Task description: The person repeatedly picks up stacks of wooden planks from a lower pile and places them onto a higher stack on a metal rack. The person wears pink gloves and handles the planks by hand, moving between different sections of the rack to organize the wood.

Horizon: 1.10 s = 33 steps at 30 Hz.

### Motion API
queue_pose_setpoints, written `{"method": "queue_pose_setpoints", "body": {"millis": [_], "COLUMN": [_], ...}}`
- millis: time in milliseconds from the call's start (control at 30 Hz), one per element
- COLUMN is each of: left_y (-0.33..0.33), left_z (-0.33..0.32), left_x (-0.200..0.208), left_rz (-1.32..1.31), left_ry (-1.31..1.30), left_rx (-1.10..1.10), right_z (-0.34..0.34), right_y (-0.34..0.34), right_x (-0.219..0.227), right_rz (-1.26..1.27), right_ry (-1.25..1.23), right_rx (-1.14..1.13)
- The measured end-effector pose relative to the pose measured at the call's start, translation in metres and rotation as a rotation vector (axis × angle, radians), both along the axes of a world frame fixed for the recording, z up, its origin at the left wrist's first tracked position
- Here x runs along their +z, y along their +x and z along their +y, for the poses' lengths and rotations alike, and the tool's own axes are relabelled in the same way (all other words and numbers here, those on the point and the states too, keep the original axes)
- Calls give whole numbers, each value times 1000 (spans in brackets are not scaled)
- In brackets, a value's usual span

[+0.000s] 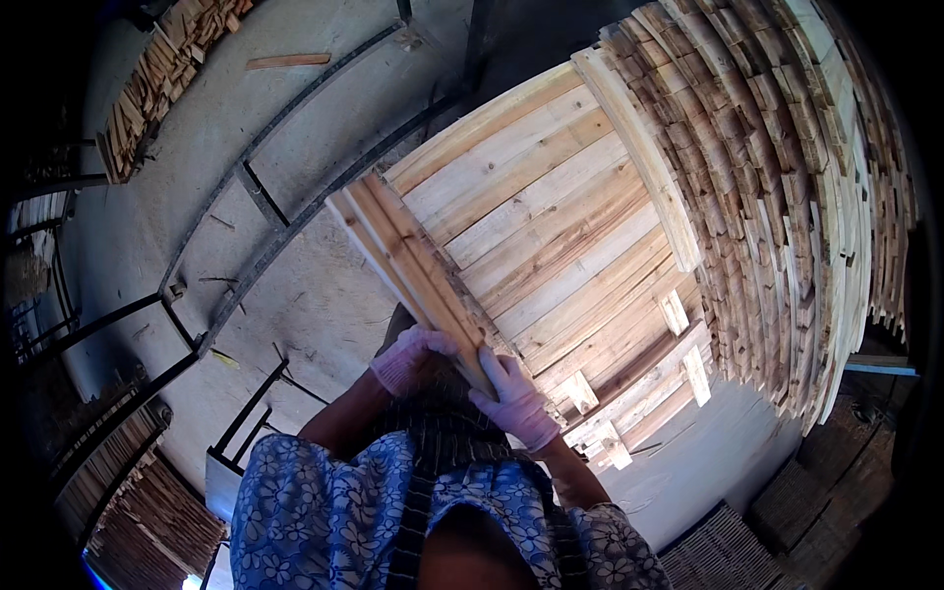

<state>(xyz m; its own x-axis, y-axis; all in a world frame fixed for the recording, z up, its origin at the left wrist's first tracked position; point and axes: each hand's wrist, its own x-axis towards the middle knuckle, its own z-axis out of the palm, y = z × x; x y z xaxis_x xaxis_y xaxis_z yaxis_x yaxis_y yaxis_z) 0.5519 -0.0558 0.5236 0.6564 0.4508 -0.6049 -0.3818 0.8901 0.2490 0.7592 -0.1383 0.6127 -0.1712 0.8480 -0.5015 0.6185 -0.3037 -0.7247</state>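
Observation:
A few long wooden boards (411, 258) lie side by side, running away from me to the left, along the left edge of a layer of planks (536, 192). My left hand (418, 358), in a pinkish glove, grips their near end from the left, its fingers partly hidden. On the right side of that same end, my gloved right hand (517, 401) is closed with its thumb and fingers against the wood. A pale strip of wood (639, 157) crosses the layer's far right end. Short wooden blocks (580, 391) sit near its lower right corner.
A tall stack of rough boards (757, 187) rises close on the right. Black metal frame bars (251, 270) stand over the concrete floor to the left. Piled wood pieces (162, 84) are at the far left, with more stacked slats (147, 501) at lower left. One loose stick (288, 61) lies on the floor.

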Motion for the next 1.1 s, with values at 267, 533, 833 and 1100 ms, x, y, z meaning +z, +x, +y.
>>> {"method": "queue_pose_setpoints", "body": {"millis": [267, 533, 833, 1100], "left_y": [56, 75, 84, 105], "left_z": [71, 195, 199, 190], "left_x": [54, 28, 18, 1], "left_rz": [1290, 1154, 1181, 1407], "left_ry": [1691, 2294, 2347, 2399], "left_rx": [-732, -1544, -1661, -1875], "right_z": [26, 30, 33, -33], "right_y": [55, 55, 65, 156], "right_x": [-97, -103, -71, -64], "right_rz": [-817, -702, -664, -711], "right_ry": [569, 672, 487, 246], "right_rx": [20, -23, -10, -614]}}
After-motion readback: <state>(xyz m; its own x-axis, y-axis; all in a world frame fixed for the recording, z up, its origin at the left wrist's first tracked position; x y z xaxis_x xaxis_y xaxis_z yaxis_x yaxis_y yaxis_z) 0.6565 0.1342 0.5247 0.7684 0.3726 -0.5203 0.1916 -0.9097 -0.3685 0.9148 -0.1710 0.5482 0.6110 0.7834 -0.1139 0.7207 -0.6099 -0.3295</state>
